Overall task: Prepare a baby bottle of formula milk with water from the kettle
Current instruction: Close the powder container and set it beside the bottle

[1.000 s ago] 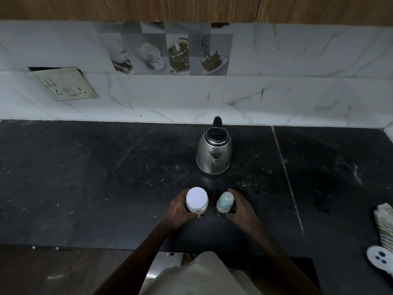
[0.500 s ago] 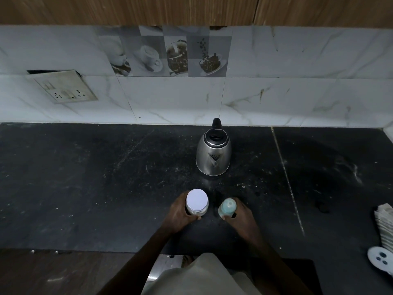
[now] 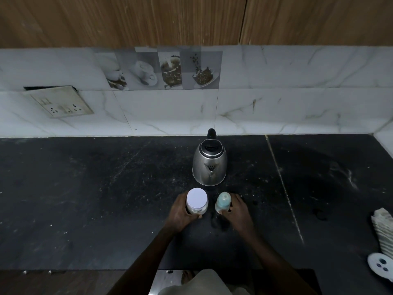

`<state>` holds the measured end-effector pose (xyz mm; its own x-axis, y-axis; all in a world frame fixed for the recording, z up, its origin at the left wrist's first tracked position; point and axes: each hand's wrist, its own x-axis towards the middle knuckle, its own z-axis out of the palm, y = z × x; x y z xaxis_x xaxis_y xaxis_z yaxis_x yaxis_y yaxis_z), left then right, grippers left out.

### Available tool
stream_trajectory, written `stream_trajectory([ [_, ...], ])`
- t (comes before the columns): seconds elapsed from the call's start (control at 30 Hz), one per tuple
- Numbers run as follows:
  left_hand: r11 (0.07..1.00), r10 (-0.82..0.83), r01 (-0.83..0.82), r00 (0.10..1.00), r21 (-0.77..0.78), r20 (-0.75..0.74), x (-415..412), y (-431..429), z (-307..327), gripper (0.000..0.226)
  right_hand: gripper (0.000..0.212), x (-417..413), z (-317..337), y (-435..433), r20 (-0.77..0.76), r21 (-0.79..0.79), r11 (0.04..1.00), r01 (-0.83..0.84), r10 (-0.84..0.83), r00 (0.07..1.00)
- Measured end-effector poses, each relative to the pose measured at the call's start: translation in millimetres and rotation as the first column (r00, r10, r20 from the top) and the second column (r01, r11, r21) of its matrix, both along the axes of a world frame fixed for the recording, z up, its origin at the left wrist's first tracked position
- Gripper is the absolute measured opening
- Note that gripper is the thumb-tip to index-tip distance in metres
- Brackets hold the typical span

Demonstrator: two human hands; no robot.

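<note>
A steel kettle (image 3: 209,167) with a black handle stands on the black counter (image 3: 95,188), spout toward me. Just in front of it, my left hand (image 3: 180,213) grips a clear jar with a white lid (image 3: 197,201), which holds some pale powder. To its right, my right hand (image 3: 237,211) holds a small baby bottle with a teal cap (image 3: 222,202), fingers wrapped round its far side. Jar and bottle both stand upright, a short gap between them.
A tiled wall (image 3: 276,107) with a loose socket plate (image 3: 61,103) runs behind the counter. A folded cloth (image 3: 383,231) and a white round plug (image 3: 380,266) lie at the right edge. The counter's front edge is just below my forearms.
The camera tilted slightly, shifting the scene down in view. The right hand's fingers have settled round the bottle; jar and bottle stay in place.
</note>
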<state>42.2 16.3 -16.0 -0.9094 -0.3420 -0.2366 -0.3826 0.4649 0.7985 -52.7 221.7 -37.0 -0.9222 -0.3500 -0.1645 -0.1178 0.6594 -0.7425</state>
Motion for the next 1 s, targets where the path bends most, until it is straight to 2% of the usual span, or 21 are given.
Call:
stream_trajectory([
  [0.3,1.0,-0.014,0.014,1.0,-0.027,0.02,-22,-2,3,0.09,0.054,-10,5,-17,-0.031,0.0,0.999,0.054,-0.054,0.998],
  [0.7,0.999,0.044,-0.044,0.999,-0.006,-0.012,-33,-3,4,0.086,0.055,-19,7,-28,-0.022,0.07,0.997,0.015,-0.013,1.0],
  [1.0,0.999,0.049,-0.049,0.999,-0.008,0.0,-34,-2,4,0.09,0.054,-24,9,-28,-0.017,0.04,0.999,0.009,-0.009,1.0],
])
